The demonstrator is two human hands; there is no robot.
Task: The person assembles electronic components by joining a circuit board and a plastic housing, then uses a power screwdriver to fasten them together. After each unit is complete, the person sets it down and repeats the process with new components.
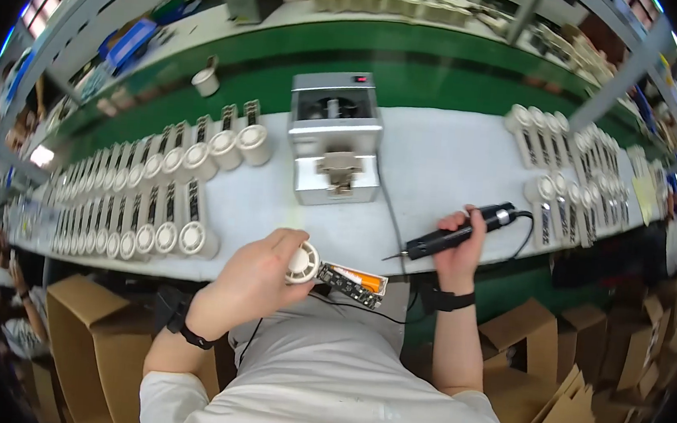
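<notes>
My left hand is closed round the round grilled head of a white handheld fan. The fan's handle points right and lies open, baring a circuit board and an orange battery. In my right hand is a black electric screwdriver, its fingers wrapped round the body. The bit points left, a little above and to the right of the open handle and apart from it. A cord runs from the screwdriver's rear end.
Ahead stands a grey screw feeder on the white tabletop. Rows of similar open fans line the left side; more fans stand at the right. Cardboard boxes flank me below. Beyond a green strip is another bench.
</notes>
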